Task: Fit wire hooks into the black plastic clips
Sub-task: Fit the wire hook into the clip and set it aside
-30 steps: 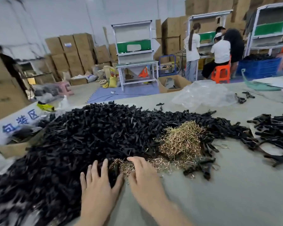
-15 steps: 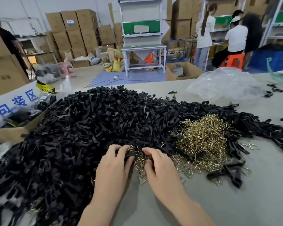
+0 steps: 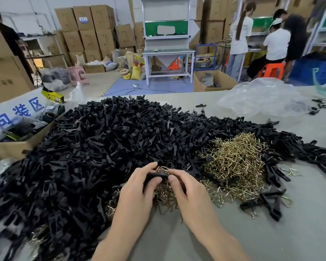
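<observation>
At the lower centre of the frame both hands met over the near edge of the stock. The left hand had its fingers and thumb curled round a single black clip, held just above the counter. The right hand pinched at the clip's right end, where a brass-coloured wire hook showed above the fingertips. The step in hand looked like the fitting itself: one hook being seated into one clip. The next move would probably call for a firm push until the wire caught, then setting the finished piece aside and picking up fresh parts.

The supply lay close. The heap of black clips filled the left and middle of the frame, and the heap of wire hooks sat to the right of the hands.

The fingers covered the joint, so whether the hook was already in its slot could not be told. More hooks under the hands were partly hidden. A clear plastic bag at upper right blurred whatever it held, and the cardboard box at the left edge was cut off.
</observation>
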